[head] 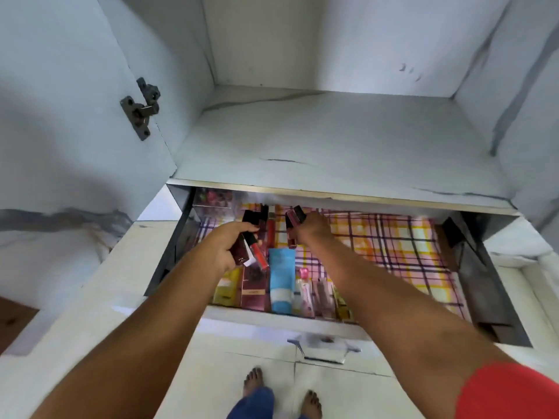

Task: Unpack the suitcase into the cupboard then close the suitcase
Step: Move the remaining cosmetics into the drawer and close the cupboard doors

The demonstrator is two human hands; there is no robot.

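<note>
we see a dark metal hinge (141, 107) fixed to the pale marbled panel well up and to the left of the shiny chrome drawer handle (325, 349). below the handle lies the white tiled floor (357, 394), and far to its left a patch of brown wooden surface (13, 320) shows.

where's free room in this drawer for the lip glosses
The right half of the drawer is bare checked liner, from the blue tube across to the right wall. The left side is crowded with boxes and tubes.
</note>
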